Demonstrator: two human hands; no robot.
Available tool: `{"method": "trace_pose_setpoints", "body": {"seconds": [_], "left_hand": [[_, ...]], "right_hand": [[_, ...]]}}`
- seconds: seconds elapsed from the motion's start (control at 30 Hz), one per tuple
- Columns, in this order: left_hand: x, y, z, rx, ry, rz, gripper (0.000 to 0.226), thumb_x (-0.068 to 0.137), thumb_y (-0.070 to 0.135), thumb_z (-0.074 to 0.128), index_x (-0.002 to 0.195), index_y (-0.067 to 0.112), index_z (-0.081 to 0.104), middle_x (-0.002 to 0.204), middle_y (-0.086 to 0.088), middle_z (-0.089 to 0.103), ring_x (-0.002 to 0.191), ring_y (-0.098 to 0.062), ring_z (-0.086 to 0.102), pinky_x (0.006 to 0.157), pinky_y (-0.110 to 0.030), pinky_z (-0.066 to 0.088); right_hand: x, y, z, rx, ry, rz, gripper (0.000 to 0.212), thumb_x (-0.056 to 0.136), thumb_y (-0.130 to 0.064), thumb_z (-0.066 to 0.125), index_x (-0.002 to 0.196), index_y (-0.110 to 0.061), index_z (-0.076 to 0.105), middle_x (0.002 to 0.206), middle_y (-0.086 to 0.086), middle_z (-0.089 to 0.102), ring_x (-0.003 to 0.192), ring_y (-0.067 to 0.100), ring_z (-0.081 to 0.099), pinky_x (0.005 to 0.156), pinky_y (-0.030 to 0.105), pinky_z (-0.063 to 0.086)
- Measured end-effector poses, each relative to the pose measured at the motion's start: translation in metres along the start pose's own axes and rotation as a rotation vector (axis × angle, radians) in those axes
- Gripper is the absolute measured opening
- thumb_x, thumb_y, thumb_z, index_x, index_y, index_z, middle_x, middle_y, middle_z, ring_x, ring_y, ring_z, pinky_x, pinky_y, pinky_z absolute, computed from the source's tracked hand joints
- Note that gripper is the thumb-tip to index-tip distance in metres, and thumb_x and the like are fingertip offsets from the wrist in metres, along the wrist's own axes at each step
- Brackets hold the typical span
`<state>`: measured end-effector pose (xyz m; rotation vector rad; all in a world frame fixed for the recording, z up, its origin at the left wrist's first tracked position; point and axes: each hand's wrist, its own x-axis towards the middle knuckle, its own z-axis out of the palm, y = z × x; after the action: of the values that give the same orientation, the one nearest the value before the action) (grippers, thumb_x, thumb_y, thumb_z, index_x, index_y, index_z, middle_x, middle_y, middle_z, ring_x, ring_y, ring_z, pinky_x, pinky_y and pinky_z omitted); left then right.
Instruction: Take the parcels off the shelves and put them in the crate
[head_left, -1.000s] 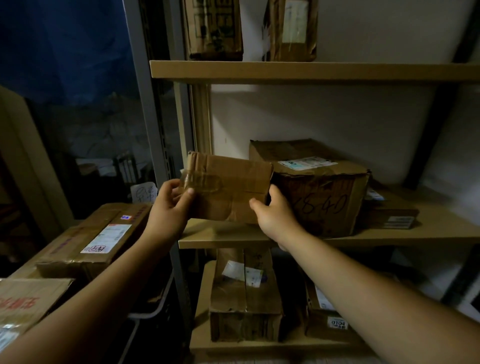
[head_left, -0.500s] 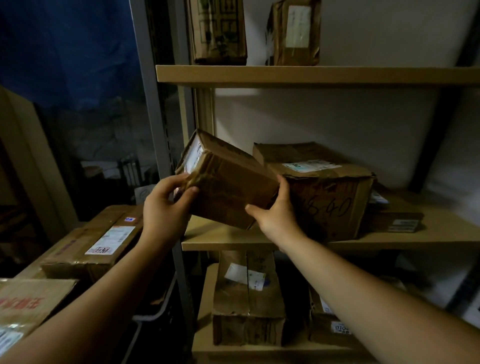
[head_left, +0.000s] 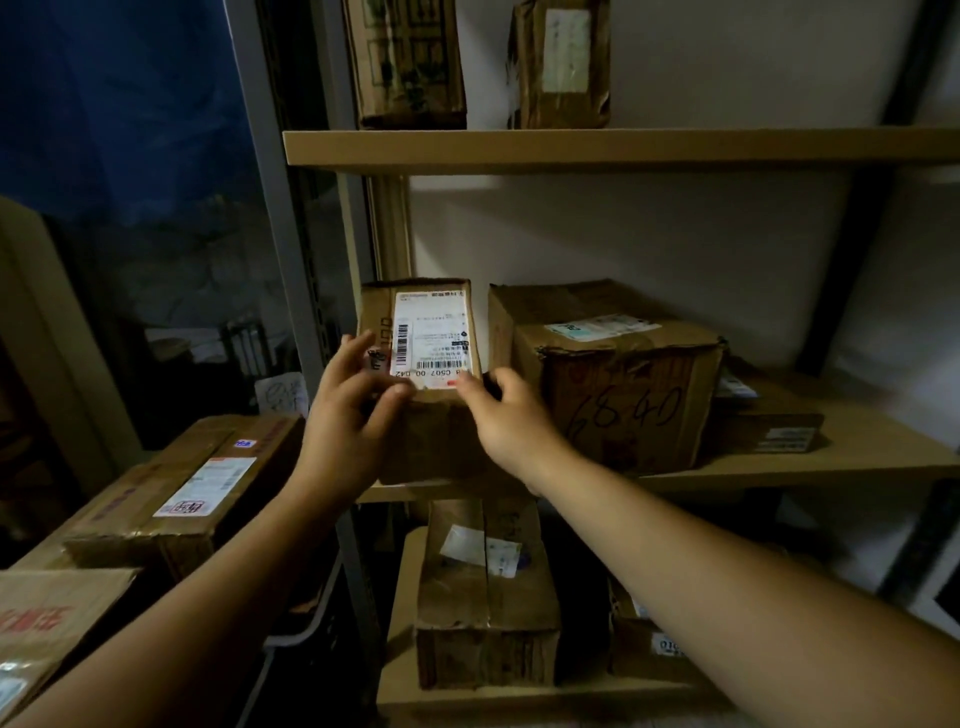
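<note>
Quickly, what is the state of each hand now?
Left hand: on the labelled parcel, fingers spread; whether it holds cannot be told.
Right hand: fingers curled, holding the same parcel.

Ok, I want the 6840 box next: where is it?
In the head view, the 6840 box sits on the middle shelf, between the labelled parcel at left and a flat parcel.

Small parcel: brown cardboard, matt, creased; white paper label (smooth, with a faint sheen). Large parcel: same cardboard, scuffed, seams under glossy tape. Shelf board: tan, matt, wood-like. Upright: grey painted metal, smooth.
</note>
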<state>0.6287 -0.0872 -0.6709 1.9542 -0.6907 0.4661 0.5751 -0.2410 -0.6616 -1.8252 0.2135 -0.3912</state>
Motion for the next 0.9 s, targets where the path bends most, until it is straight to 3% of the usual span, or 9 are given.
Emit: {"method": "trace_pose_setpoints", "body": {"seconds": [0.1,0.2,0.33,0.5,0.6,0.7,0.77,0.83,0.9], "left_hand": [[0.004,0.003,-0.001,-0.264,0.063,-0.144,0.052,0.085,0.009,0.063,0.13,0.026,0.042,0.142,0.004,0.039,0.127,-0.016,0.046,0.098,-0.045,0.048],[0.002,0.004,-0.003,-0.412,-0.016,-0.197,0.071,0.085,0.002,0.061,0.143,0.028,0.031,0.131,0.006,0.053,0.112,-0.013,0.059,0.082,-0.034,0.057],[-0.004,0.0,-0.002,-0.404,-0.029,-0.196,0.071,0.087,0.001,0.057,0.145,0.031,0.028,0.127,0.011,0.055,0.107,-0.004,0.059,0.074,-0.017,0.056],[-0.008,-0.005,-0.001,-0.387,-0.018,-0.208,0.074,0.086,0.002,0.06,0.145,0.031,0.026,0.139,0.007,0.048,0.117,-0.007,0.055,0.091,-0.032,0.053],[-0.01,-0.005,0.0,-0.372,-0.013,-0.201,0.066,0.082,0.007,0.066,0.136,0.033,0.037,0.131,0.008,0.053,0.12,-0.013,0.053,0.095,-0.042,0.051],[-0.009,-0.008,0.001,-0.373,-0.002,-0.207,0.06,0.083,0.009,0.065,0.13,0.037,0.038,0.123,0.011,0.055,0.115,-0.011,0.056,0.094,-0.042,0.051],[-0.005,-0.012,0.001,-0.337,-0.019,-0.218,0.061,0.085,0.018,0.065,0.134,0.04,0.038,0.131,0.004,0.048,0.118,-0.016,0.053,0.095,-0.044,0.051],[0.004,-0.015,0.0,-0.351,-0.071,-0.247,0.052,0.085,0.025,0.064,0.13,0.042,0.044,0.129,0.002,0.05,0.115,-0.018,0.055,0.094,-0.044,0.05],[0.014,-0.016,0.004,-0.381,-0.101,-0.282,0.041,0.088,0.02,0.061,0.121,0.041,0.05,0.115,0.007,0.058,0.105,-0.012,0.059,0.085,-0.034,0.052]], "right_hand": [[-0.002,0.005,0.001,0.007,0.043,-0.049,0.03,0.097,-0.028,0.049,0.125,-0.018,0.05,0.114,-0.006,0.058,0.104,0.01,0.054,0.069,0.014,0.038],[-0.007,0.013,0.004,0.045,0.065,-0.091,0.033,0.097,-0.019,0.05,0.129,-0.015,0.045,0.113,-0.009,0.052,0.105,0.005,0.048,0.068,0.006,0.035],[-0.01,0.021,0.008,0.017,0.088,-0.108,0.039,0.098,-0.016,0.049,0.135,-0.014,0.04,0.11,-0.012,0.043,0.112,0.006,0.045,0.088,0.02,0.036],[-0.01,0.021,0.008,0.006,0.079,-0.129,0.04,0.099,-0.015,0.046,0.139,-0.015,0.038,0.121,-0.007,0.048,0.113,0.003,0.041,0.09,0.019,0.033],[-0.009,0.021,0.007,0.011,0.082,-0.15,0.039,0.099,-0.015,0.046,0.138,-0.017,0.039,0.132,-0.001,0.052,0.117,0.006,0.047,0.089,0.017,0.036],[-0.005,0.019,0.006,0.002,0.09,-0.177,0.037,0.099,-0.016,0.046,0.136,-0.017,0.042,0.131,-0.001,0.054,0.11,0.003,0.047,0.084,0.013,0.038],[-0.002,0.018,0.006,0.008,0.062,-0.181,0.041,0.097,-0.017,0.05,0.137,-0.02,0.042,0.132,-0.004,0.054,0.11,0.002,0.046,0.093,0.02,0.041],[0.0,0.013,0.008,0.035,-0.021,-0.182,0.056,0.094,-0.015,0.055,0.143,-0.026,0.032,0.135,-0.01,0.05,0.117,0.001,0.043,0.103,0.026,0.038],[0.007,0.008,0.009,0.011,-0.047,-0.151,0.069,0.093,-0.011,0.055,0.149,-0.029,0.019,0.138,-0.014,0.043,0.125,0.003,0.038,0.098,0.023,0.031]]}}
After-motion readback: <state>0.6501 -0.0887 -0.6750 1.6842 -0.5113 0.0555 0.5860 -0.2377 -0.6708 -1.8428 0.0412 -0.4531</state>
